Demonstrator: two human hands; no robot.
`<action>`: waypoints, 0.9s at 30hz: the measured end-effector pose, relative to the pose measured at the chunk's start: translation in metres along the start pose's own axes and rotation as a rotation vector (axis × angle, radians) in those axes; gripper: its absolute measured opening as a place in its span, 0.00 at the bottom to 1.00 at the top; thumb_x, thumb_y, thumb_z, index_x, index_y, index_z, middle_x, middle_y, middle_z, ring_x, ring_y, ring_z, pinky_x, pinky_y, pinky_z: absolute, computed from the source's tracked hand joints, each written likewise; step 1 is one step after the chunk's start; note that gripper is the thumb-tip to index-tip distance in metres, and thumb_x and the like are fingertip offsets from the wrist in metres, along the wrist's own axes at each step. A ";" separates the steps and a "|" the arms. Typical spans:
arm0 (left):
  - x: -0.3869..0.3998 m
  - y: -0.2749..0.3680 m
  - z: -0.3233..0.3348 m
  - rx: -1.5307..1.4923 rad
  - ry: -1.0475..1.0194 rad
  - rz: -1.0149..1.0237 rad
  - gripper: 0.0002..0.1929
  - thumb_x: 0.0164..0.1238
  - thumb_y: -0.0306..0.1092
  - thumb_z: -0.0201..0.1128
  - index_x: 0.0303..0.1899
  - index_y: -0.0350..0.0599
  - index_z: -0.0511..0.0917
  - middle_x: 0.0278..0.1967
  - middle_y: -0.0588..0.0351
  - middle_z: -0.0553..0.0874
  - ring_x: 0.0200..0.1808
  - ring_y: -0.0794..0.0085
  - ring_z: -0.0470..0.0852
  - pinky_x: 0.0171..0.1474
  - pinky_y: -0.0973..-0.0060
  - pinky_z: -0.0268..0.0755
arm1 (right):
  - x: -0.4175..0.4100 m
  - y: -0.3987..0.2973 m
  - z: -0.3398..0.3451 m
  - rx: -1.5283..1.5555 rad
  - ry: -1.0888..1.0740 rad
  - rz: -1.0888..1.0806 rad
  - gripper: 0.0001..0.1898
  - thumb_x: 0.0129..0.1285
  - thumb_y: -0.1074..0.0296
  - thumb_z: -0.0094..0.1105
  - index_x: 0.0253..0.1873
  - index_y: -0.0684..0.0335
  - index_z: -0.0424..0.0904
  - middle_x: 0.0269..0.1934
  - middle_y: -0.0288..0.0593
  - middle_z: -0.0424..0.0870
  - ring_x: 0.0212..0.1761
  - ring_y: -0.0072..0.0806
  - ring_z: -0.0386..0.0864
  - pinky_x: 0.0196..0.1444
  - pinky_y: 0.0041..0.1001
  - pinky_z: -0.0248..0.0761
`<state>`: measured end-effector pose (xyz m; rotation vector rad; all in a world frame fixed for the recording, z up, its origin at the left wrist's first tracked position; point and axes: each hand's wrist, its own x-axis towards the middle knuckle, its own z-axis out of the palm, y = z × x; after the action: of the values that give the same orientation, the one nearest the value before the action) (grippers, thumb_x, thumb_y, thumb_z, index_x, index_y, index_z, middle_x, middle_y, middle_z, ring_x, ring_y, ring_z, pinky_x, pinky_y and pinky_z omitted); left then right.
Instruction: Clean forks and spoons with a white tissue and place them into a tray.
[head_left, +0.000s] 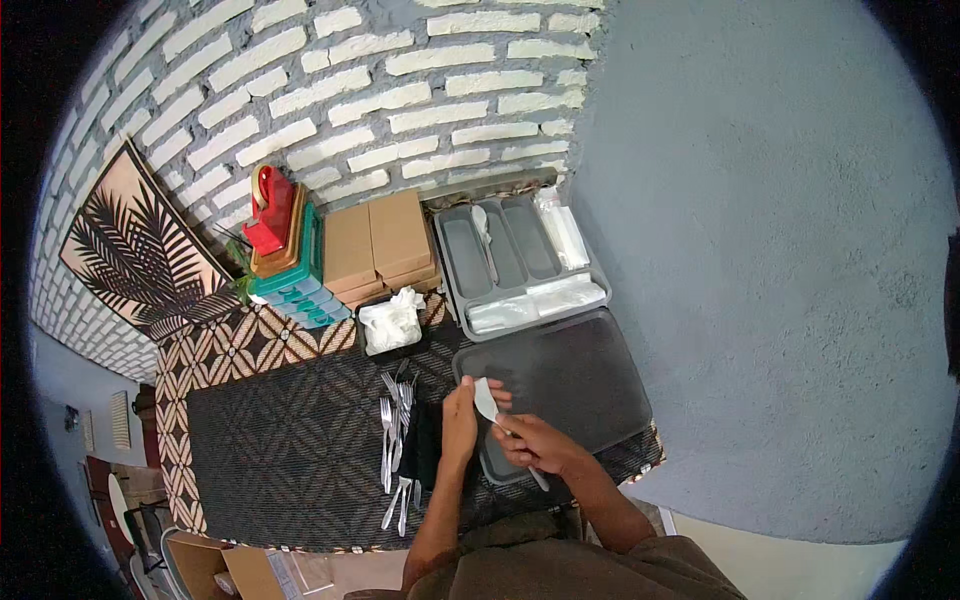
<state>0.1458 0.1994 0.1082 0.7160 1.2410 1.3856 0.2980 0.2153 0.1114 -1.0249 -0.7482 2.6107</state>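
Observation:
My right hand (534, 444) is closed on a light-coloured utensil (486, 400) with a broad, pale head; its handle end sticks out below the fist. My left hand (461, 420) is raised beside the utensil's head, its fingers partly hidden behind it, so its grip cannot be told. Both hands are over the left part of a dark grey tray (577, 375). Metal forks (387, 435) and other cutlery lie left of my left forearm, around a black cloth (424, 442). Behind the tray, a grey cutlery organizer (532, 240) holds a white spoon (481, 223) and clear plastic packets (534, 302).
A black container of crumpled white tissues (391, 324) stands behind the cutlery. Cardboard boxes (375, 240), a teal drawer unit (304, 289) and a red tape dispenser (271, 214) line the brick wall. A plain grey wall (757, 262) borders the table's right side.

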 end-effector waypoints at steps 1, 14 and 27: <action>0.002 0.004 0.002 -0.245 -0.127 -0.104 0.19 0.80 0.44 0.47 0.45 0.35 0.78 0.33 0.56 0.86 0.33 0.69 0.85 0.30 0.75 0.77 | 0.000 0.000 -0.007 0.002 0.003 0.000 0.18 0.77 0.53 0.44 0.36 0.60 0.70 0.19 0.26 0.61 0.15 0.14 0.58 0.18 0.19 0.52; 0.045 -0.030 -0.001 -0.423 0.236 -0.195 0.09 0.71 0.39 0.63 0.41 0.44 0.78 0.32 0.58 0.82 0.32 0.75 0.83 0.38 0.78 0.79 | 0.031 -0.001 -0.016 -1.005 0.548 -0.852 0.10 0.71 0.66 0.53 0.45 0.68 0.79 0.28 0.41 0.79 0.28 0.28 0.76 0.33 0.28 0.70; 0.090 -0.032 -0.001 -0.472 0.190 -0.153 0.17 0.77 0.48 0.52 0.53 0.44 0.72 0.49 0.56 0.80 0.50 0.68 0.81 0.53 0.73 0.69 | 0.180 -0.161 -0.102 -0.725 0.697 -0.948 0.12 0.67 0.64 0.58 0.46 0.68 0.82 0.32 0.41 0.84 0.33 0.21 0.79 0.38 0.24 0.71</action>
<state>0.1350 0.2801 0.0588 0.1633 1.0293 1.5657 0.2426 0.4591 0.0331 -1.2015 -1.5120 1.0834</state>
